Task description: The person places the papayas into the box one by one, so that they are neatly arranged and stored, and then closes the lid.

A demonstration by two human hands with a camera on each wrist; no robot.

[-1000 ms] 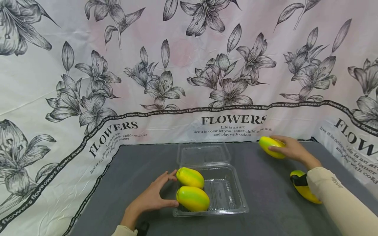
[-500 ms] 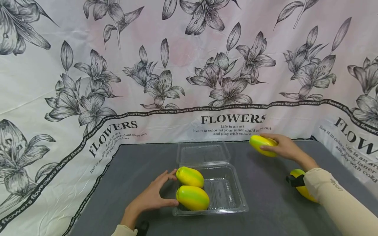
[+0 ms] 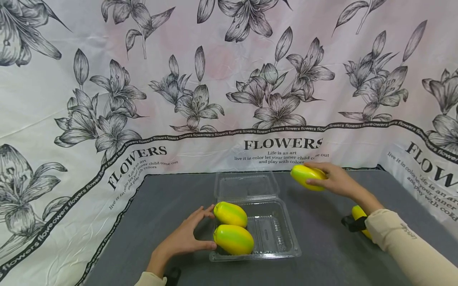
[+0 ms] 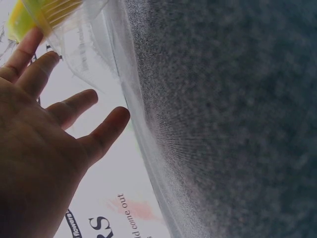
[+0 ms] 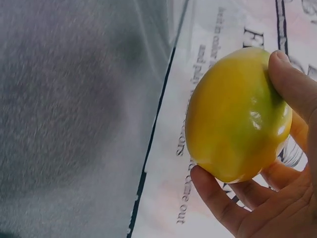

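In the head view, my right hand holds a yellow-green oval fruit, papaya-like, above the table's far right part. Its thumb and fingers grip the fruit around one end in the right wrist view. My left hand is at the left side of a clear plastic clamshell box, fingers spread and fairly straight. Two similar fruits, a rear one and a front one, lie side by side in the box's left half. In the left wrist view, a fingertip appears to touch the clear plastic.
Another yellow fruit lies on the grey table at the right, partly hidden by the right wrist's black strap and sleeve. The box's lid lies folded back behind it. A flower-printed cloth hangs along the back and sides.
My right hand has moved left with the held fruit, nearer to the box. The left hand and the fruits in the box have stayed put.
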